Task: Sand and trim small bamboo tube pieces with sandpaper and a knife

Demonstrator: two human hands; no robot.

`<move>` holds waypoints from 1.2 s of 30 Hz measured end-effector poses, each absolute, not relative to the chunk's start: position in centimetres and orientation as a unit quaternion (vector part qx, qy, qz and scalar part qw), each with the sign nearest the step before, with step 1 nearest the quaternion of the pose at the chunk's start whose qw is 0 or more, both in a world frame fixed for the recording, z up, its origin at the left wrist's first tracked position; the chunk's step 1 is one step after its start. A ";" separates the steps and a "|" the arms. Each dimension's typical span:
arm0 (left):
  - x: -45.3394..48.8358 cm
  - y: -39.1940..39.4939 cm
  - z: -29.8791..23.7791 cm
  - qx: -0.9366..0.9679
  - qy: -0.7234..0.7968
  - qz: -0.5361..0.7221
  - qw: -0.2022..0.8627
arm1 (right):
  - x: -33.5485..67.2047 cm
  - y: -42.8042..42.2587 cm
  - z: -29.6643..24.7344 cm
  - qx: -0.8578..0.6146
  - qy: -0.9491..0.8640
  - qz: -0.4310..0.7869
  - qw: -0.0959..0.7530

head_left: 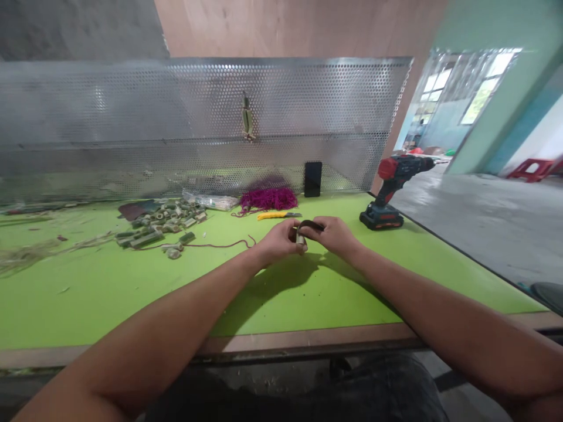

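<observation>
My left hand and my right hand meet above the green tabletop. Between them is a short bamboo piece, held mainly by my left fingers. My right fingers pinch a dark curved strip against it, possibly abrasive paper. Part of the piece is hidden by my fingers. Just beyond my hands lies a yellow-handled cutter. A thin reddish cord runs across the table toward my left hand without touching it.
Cut bamboo pieces lie heaped at left, near a dark sheet. A magenta cord bundle, phone and cordless drill stand farther back. A perforated metal sheet rises behind. The table's right edge drops to a concrete floor.
</observation>
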State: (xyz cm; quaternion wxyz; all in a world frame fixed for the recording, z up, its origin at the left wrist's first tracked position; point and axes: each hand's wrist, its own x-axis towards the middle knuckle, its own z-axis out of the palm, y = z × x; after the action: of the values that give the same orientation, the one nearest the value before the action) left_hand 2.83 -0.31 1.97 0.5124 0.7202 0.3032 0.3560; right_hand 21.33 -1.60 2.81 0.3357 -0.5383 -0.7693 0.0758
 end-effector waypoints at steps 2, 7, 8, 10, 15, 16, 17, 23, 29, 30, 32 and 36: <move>2.8 -0.2 1.9 0.720 0.297 0.353 0.519 | 21.3 -1.5 2.8 -0.536 -0.767 0.088 0.343; 2.9 -0.3 1.9 0.722 0.306 0.352 0.510 | 21.4 -1.5 2.7 -0.534 -0.770 0.097 0.336; 2.9 -0.4 2.0 0.721 0.306 0.348 0.514 | 21.4 -1.5 2.7 -0.538 -0.763 0.091 0.345; 3.0 -0.5 2.1 0.719 0.304 0.344 0.522 | 21.4 -1.5 2.7 -0.530 -0.767 0.101 0.347; 3.0 -0.4 2.1 0.706 0.295 0.363 0.531 | 21.2 -1.6 2.6 -0.527 -0.770 0.090 0.348; 3.0 -0.3 2.1 0.706 0.289 0.363 0.535 | 21.2 -1.6 2.6 -0.530 -0.765 0.088 0.355; 3.0 -0.3 2.1 0.706 0.286 0.362 0.537 | 21.2 -1.6 2.6 -0.529 -0.765 0.091 0.356; 2.9 -0.2 1.8 0.710 0.304 0.355 0.527 | 21.3 -1.5 2.6 -0.537 -0.763 0.087 0.348; 2.8 -0.3 1.7 0.723 0.309 0.350 0.509 | 21.5 -1.3 2.5 -0.522 -0.774 0.110 0.340; 2.9 -0.3 1.8 0.719 0.305 0.355 0.514 | 21.5 -1.3 2.5 -0.525 -0.771 0.099 0.347; 2.9 -0.3 1.9 0.715 0.296 0.355 0.525 | 21.4 -1.4 2.5 -0.529 -0.760 0.085 0.368; 2.9 -0.1 2.0 0.712 0.309 0.356 0.520 | 21.1 -1.6 2.4 -0.495 -0.787 0.123 0.346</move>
State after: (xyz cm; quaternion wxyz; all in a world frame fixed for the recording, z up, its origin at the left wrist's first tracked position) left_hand 2.87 -0.11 1.98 0.5203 0.7118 0.3090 0.3565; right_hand 21.09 -1.63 2.40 0.3463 -0.4951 -0.7873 0.1232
